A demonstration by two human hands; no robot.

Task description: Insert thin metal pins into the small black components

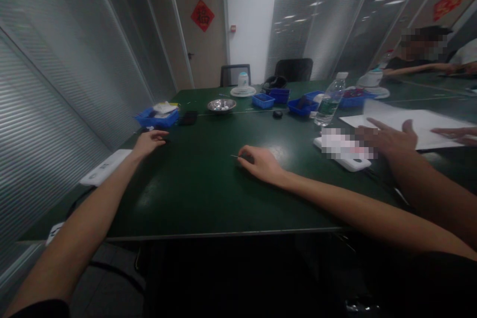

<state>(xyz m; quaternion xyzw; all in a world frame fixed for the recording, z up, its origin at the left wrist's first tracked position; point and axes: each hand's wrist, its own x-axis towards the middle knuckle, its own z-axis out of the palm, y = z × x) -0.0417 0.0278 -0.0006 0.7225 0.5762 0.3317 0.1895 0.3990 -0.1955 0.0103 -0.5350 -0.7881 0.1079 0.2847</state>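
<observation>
My right hand [261, 163] rests low over the dark green table [194, 198], thumb and forefinger pinched on a thin, needle-like piece [234, 156] that points left. Its exact kind is too small to make out. On the left, my left hand [149, 143] reaches over the table with its fingers apart and pointing right; no held thing shows in it. Just beyond that hand stands a blue basket [158, 118] with a white cloth-like item [164, 108] on top. A black flat object [188, 118] lies to the basket's right.
Farther back are a metal bowl [221, 105], small blue baskets [263, 101] and a white fan [243, 90]. A water bottle [331, 99] and a white power strip [348, 159] stand right, beside another person's hand [391, 136] on white paper [439, 121]. Another power strip [106, 166] lies left.
</observation>
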